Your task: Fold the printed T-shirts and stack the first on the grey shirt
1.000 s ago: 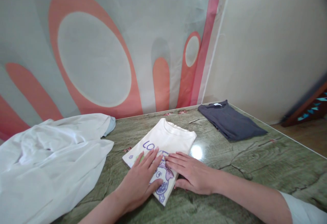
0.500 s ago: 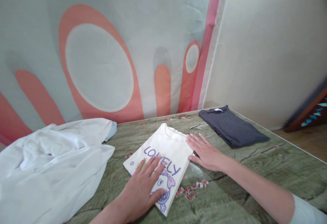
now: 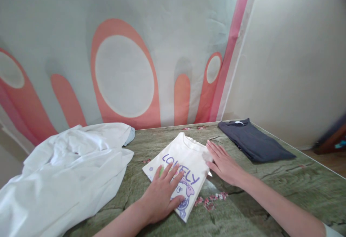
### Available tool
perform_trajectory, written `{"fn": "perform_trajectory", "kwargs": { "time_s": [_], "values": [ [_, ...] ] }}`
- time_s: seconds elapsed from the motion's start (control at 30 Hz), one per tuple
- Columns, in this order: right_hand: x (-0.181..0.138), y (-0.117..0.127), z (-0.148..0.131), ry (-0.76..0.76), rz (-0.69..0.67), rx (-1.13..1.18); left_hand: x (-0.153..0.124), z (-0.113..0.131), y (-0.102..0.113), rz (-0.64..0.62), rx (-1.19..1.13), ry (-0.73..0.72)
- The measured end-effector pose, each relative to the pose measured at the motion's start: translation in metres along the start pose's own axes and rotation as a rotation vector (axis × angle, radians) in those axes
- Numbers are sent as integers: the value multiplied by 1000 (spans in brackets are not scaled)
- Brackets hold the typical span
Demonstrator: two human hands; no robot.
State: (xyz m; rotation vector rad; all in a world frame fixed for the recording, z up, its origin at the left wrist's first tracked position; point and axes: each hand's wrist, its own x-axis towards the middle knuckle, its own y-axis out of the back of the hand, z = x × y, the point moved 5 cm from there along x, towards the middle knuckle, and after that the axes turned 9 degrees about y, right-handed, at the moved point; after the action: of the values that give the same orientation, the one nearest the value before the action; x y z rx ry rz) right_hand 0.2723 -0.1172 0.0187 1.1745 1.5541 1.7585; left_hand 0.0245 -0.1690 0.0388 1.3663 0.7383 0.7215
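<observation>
Fingers of the person's left hand lie spread and flat, grasping nothing, across the purple-printed front of a folded white "LOVELY" T-shirt, while the right hand, thumb apart from its extended fingers, rests unclenched at that shirt's right shoulder edge. The shirt lies on a wood-patterned tabletop; left of it spreads a rumpled white garment, right and beyond it a folded dark grey T-shirt, and behind it an orange-and-grey mural.

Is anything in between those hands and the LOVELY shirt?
No, nothing visible. The left hand lies spread on the shirt, and the right hand is at its edge. The dark garment and white cloth lie apart, to either side.
</observation>
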Motion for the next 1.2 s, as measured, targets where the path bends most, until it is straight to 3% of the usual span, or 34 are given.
{"fn": "perform_trajectory", "kwargs": {
  "time_s": [0.1,0.17,0.33,0.5,0.6,0.73,0.87,1.2],
  "values": [
    [-1,-5,-19,79,-31,13,-1,-1,0,18,-9,2],
    [-2,-14,-17,67,-75,25,-2,-1,0,26,-13,0],
    [-4,-32,19,-51,-118,29,-2,0,2,45,-35,-11],
    [-9,-28,44,-195,-104,1,-2,-2,0,51,-27,-15],
    [-14,-19,32,-213,-97,-19,-2,-2,-2,47,-25,-17],
    [-18,-6,-7,-178,-89,10,-1,-2,0,53,-24,-5],
    [-19,-7,-35,-106,-103,54,1,-8,5,75,-36,14],
    [-16,-28,-26,-248,-114,-5,15,-72,-5,176,-109,167]
  ]
}}
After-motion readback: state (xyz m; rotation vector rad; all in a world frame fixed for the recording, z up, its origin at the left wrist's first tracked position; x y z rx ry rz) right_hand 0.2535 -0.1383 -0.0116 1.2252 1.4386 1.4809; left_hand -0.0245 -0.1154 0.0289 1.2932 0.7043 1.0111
